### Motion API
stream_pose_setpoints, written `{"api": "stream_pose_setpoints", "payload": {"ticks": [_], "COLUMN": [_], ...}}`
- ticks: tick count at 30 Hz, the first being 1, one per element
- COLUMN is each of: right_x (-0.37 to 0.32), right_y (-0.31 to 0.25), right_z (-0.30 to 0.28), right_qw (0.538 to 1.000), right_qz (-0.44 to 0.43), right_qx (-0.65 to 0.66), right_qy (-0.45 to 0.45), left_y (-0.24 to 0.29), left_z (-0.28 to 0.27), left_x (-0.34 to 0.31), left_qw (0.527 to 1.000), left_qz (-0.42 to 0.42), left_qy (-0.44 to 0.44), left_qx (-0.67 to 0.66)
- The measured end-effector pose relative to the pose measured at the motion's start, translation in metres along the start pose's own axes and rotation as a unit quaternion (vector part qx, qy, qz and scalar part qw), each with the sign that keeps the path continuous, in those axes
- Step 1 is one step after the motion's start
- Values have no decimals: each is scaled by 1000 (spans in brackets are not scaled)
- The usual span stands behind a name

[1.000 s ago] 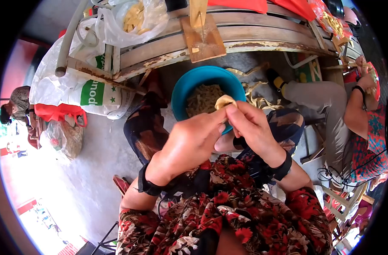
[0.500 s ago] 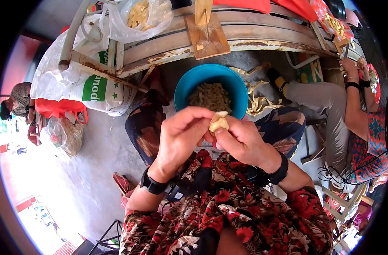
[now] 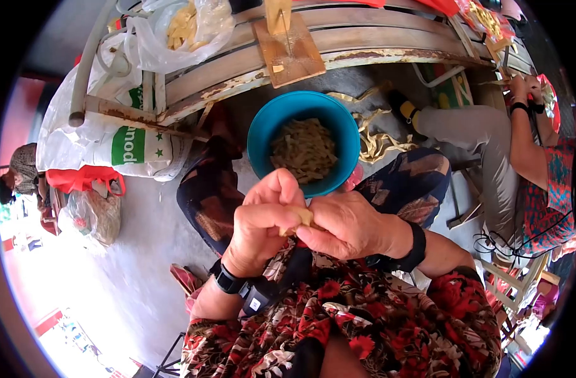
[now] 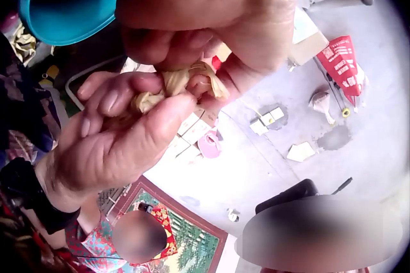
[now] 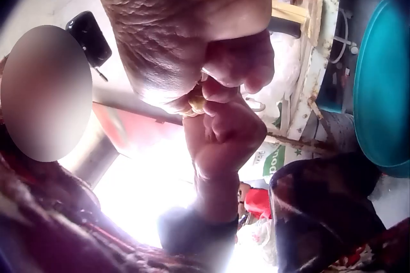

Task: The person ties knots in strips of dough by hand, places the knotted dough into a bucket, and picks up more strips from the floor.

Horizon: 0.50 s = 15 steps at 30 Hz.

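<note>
In the head view, a small pale yellow folded strip [image 3: 304, 217] is pinched between both hands, over the lap and just in front of the teal bucket. My left hand [image 3: 261, 220] grips its left end with thumb and fingers. My right hand [image 3: 357, 225] pinches the other end between thumb and curled forefinger. Creased, twisted folds of the strip [image 4: 182, 81] show between the fingertips in the left wrist view. From the right wrist, only a sliver shows, the fingers hiding the rest. Many similar pale pieces [image 3: 303, 148] lie inside the teal bucket [image 3: 256, 138].
A slatted bench [image 3: 363, 47] stands beyond the bucket, bearing a wooden board [image 3: 300, 60] with an upright block and a plastic bag [image 3: 155, 47] of yellow pieces. Loose yellow strips [image 3: 379, 145] lie on the floor. Another person [image 3: 534, 183] sits at right.
Both hands have come down and back from over the bucket towards the lap, the strip still between them. The strip has turned and is now more covered by the fingers.
</note>
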State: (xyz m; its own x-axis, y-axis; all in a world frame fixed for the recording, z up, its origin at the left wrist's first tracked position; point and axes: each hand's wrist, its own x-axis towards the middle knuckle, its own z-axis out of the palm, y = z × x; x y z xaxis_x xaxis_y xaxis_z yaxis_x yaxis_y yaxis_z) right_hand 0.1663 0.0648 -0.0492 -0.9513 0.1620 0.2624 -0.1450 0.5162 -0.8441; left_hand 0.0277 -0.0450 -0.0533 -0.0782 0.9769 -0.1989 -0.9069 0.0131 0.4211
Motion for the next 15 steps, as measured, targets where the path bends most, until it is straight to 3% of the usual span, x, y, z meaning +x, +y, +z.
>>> {"api": "stream_pose_setpoints", "payload": {"ticks": [2,4,5,7,9,13,15], "right_x": [-3,-4,-4,-4,-2,4,6], "right_y": [2,-5,-7,-4,-4,-4,1], "right_z": [3,-7,-12,-11,-12,-16,-17], "right_qw": [999,996,992,991,990,988,991], "right_qz": [-6,78,118,135,138,133,112], "right_qx": [28,33,35,8,-39,-75,-70], "right_qy": [22,-3,-17,2,16,32,-15], "left_y": [6,14,14,17,18,25,18], "left_z": [7,16,10,17,29,33,18], "left_x": [-2,-5,-5,-5,-4,-1,-1], "left_qw": [997,985,986,958,903,807,723], "left_qz": [-30,-56,-45,-37,-13,-102,17], "left_qy": [19,74,52,113,165,219,157], "left_qx": [64,143,151,262,397,540,673]}}
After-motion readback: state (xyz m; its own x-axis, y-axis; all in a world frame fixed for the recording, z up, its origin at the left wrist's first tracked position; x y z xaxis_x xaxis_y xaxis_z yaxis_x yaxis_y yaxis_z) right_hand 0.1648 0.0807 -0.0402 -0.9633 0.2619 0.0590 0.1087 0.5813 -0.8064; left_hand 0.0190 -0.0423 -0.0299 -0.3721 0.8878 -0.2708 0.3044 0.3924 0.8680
